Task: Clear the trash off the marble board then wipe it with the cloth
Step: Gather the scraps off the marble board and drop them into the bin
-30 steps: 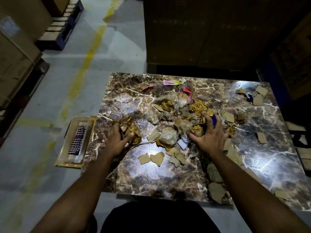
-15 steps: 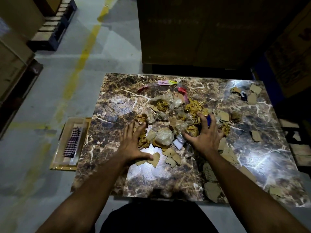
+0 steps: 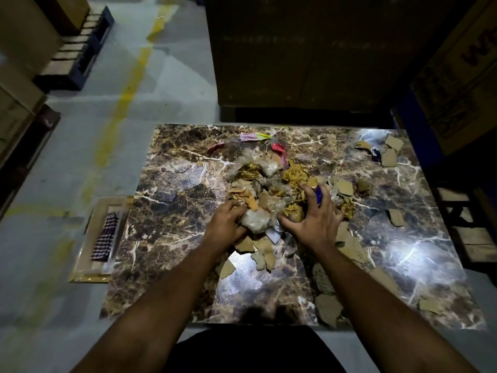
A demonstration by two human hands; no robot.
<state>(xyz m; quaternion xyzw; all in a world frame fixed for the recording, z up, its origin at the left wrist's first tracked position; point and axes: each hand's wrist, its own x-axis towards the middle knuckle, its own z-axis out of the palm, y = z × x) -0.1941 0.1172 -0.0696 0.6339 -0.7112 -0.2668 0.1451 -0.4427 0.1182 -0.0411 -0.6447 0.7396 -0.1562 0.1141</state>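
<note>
A brown veined marble board (image 3: 172, 211) lies before me. A heap of trash (image 3: 271, 184) sits at its middle: crumpled gold foil, clear plastic, torn cardboard scraps. My left hand (image 3: 227, 224) presses against the heap's left side with fingers curled round crumpled plastic and scraps. My right hand (image 3: 313, 219) lies spread over the heap's right side, fingers bent onto foil and a blue piece (image 3: 319, 195). The checked cloth (image 3: 105, 238) lies in a tray (image 3: 88, 275) on the floor left of the board.
Loose cardboard scraps (image 3: 352, 249) lie along the board's right half and near edge, more at the far right corner (image 3: 390, 154). Pink and red wrappers (image 3: 252, 136) lie at the far edge. Large cartons (image 3: 309, 55) stand behind; pallets (image 3: 78, 57) far left.
My left hand has swept rightward from the board's left side into the heap, pushing scraps along and closing on them. My right hand stayed on the heap's right side.
</note>
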